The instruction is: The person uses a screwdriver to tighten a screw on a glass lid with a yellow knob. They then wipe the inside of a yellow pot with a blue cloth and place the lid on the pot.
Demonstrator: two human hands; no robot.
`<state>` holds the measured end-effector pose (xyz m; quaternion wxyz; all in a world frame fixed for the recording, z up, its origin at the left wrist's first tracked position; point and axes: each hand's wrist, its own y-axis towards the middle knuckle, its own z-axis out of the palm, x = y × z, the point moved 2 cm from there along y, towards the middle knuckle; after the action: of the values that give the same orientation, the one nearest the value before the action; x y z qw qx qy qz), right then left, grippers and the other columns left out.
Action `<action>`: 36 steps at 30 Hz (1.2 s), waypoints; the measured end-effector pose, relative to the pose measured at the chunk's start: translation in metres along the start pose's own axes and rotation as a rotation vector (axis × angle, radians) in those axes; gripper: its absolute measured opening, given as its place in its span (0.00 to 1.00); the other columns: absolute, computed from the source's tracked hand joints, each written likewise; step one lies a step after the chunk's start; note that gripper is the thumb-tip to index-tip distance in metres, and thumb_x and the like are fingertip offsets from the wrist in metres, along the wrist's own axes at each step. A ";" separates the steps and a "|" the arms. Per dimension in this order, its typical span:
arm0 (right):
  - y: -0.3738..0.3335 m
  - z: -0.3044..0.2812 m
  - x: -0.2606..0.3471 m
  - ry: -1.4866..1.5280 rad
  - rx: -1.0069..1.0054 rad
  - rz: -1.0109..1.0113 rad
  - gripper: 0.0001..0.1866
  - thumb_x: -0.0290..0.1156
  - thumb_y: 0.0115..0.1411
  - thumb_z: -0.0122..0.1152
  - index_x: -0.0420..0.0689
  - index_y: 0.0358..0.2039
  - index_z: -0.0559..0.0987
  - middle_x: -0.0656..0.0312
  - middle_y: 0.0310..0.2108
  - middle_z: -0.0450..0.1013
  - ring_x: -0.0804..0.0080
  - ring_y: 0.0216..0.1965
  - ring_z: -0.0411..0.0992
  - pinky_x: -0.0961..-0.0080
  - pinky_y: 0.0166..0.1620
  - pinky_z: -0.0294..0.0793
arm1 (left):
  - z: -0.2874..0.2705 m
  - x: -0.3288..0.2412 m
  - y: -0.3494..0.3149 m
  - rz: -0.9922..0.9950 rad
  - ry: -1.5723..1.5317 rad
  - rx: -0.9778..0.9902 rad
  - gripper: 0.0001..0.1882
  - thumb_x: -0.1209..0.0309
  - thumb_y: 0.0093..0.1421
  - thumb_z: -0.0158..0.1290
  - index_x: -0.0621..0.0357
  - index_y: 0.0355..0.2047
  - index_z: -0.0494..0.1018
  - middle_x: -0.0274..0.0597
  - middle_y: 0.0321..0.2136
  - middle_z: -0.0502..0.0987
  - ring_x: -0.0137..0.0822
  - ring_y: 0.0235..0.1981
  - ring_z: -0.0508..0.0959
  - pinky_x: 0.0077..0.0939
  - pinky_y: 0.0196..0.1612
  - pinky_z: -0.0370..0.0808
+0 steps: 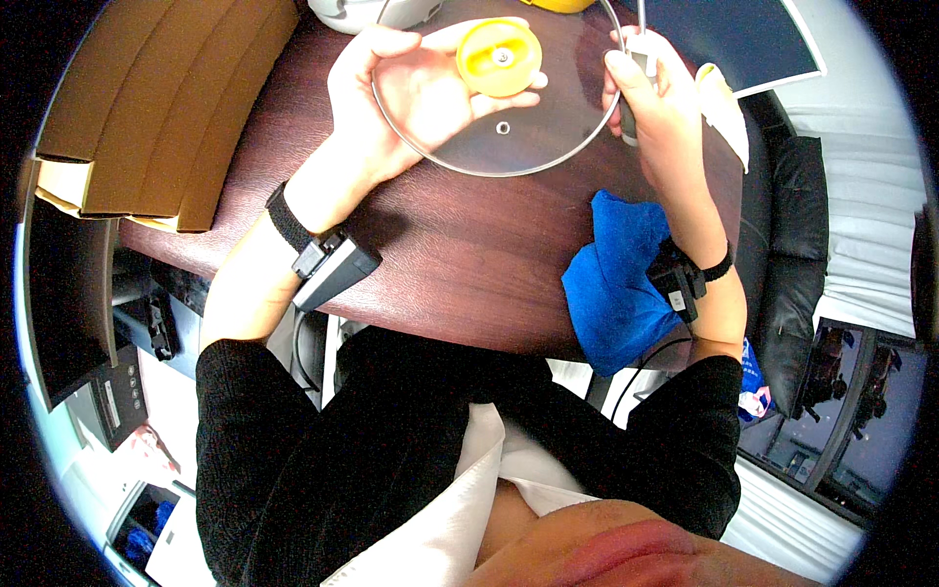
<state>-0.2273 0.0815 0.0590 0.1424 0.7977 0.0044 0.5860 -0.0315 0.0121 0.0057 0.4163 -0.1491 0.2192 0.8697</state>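
Observation:
A round glass pot lid [558, 122] with a thin metal rim is held over the far part of the table. At its centre sits a yellow knob [499, 59] with a screw head in the middle; a small ringed vent hole shows nearer to me. Palm up, my left hand [416, 93] lies behind the glass, its fingers curled under the knob. My right hand [665, 93] is closed at the lid's right edge, around what looks like a screwdriver [629, 122] with a grey-and-white handle. Its thin shaft points away; the tip is out of view.
A brown-red table [469, 264] lies below. A crumpled blue cloth [621, 274] rests by my right forearm. Cardboard boxes [176, 108] stand at the left. Beyond the lid are a white object [377, 12] and a yellow one [558, 4]. A dark panel [734, 39] is at far right.

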 end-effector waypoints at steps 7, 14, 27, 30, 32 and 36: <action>-0.004 -0.005 0.004 -0.122 -0.086 -0.062 0.13 0.31 0.59 0.59 0.40 0.44 0.72 0.67 0.22 0.69 0.86 0.18 0.66 0.89 0.19 0.64 | 0.004 0.001 0.000 -0.019 0.077 0.000 0.45 0.49 0.50 0.46 0.70 0.61 0.53 0.62 0.56 0.63 0.62 0.57 0.64 0.53 0.62 0.58; -0.010 0.004 -0.026 -0.175 0.005 -0.021 0.12 0.28 0.59 0.60 0.40 0.42 0.73 0.66 0.23 0.71 0.85 0.17 0.66 0.87 0.19 0.64 | 0.000 -0.003 -0.001 -0.071 0.305 0.007 0.46 0.47 0.52 0.46 0.67 0.63 0.51 0.58 0.58 0.62 0.59 0.58 0.64 0.49 0.58 0.64; -0.010 0.001 -0.038 -0.148 -0.029 0.047 0.13 0.29 0.59 0.59 0.39 0.43 0.73 0.64 0.24 0.72 0.84 0.18 0.67 0.86 0.21 0.66 | -0.010 0.003 -0.004 -0.091 0.460 -0.117 0.38 0.48 0.58 0.40 0.68 0.59 0.59 0.55 0.55 0.67 0.53 0.49 0.73 0.45 0.53 0.70; -0.011 0.000 -0.039 -0.146 -0.038 0.039 0.13 0.29 0.59 0.59 0.39 0.43 0.73 0.64 0.24 0.72 0.84 0.19 0.67 0.86 0.22 0.66 | -0.012 0.004 -0.004 -0.153 0.470 -0.113 0.39 0.46 0.59 0.39 0.69 0.58 0.59 0.57 0.52 0.69 0.53 0.46 0.75 0.44 0.51 0.71; -0.012 0.001 -0.040 -0.140 -0.039 0.045 0.13 0.29 0.59 0.59 0.38 0.43 0.73 0.65 0.23 0.72 0.84 0.19 0.67 0.87 0.22 0.66 | -0.013 0.004 -0.003 -0.175 0.452 -0.110 0.39 0.45 0.59 0.39 0.69 0.58 0.60 0.57 0.51 0.70 0.53 0.45 0.75 0.44 0.50 0.71; -0.012 0.001 -0.040 -0.134 -0.037 0.047 0.13 0.29 0.59 0.59 0.38 0.43 0.73 0.64 0.24 0.72 0.84 0.19 0.67 0.87 0.22 0.66 | -0.015 0.003 -0.002 -0.177 0.428 -0.102 0.39 0.44 0.60 0.39 0.68 0.58 0.59 0.56 0.51 0.70 0.51 0.44 0.75 0.45 0.49 0.72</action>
<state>-0.2372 0.0863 0.0189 0.1432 0.8321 -0.0346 0.5347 -0.0309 0.0079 -0.0093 0.4269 -0.3696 0.2445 0.7883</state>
